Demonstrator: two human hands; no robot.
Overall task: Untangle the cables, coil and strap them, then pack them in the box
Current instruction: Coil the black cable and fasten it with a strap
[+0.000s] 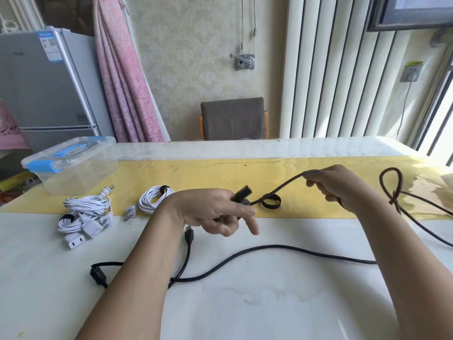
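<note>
- The white table (269, 303) carries a yellow runner (196, 173) across its far half.
- At the far left stands one clear box (71, 168) with its lid on and blue latches.
- Near the box, on the runner's near edge, lies a white cord heap (85, 212) with several plugs. How many cords it holds cannot be told.
- One white coil (155, 196), bound by a dark strap, lies just to the right of the heap.
- Beyond the table: one grey chair (232, 119), one refrigerator (46, 82), one pink curtain (122, 82), a white ribbed radiator (331, 69) and one wall socket (411, 73).
- The two hands are apart, both raised above the runner's near edge.
- The left hand (215, 212) grips a black connector (241, 195), with the index finger extended downward.
- The right hand (343, 187) is clamped on the black cable (269, 247), fingers curled round it.
- Between the hands, one black strap loop (270, 202) hangs on the cable.
- To the right of the right hand, the cable forms one knotted loop (392, 185).
- The remaining cable lies on the near table, with one USB plug (188, 234) and one ferrite block (98, 273).
- The left forearm hides the run beside the ferrite block; the right forearm hides the run at the right.
</note>
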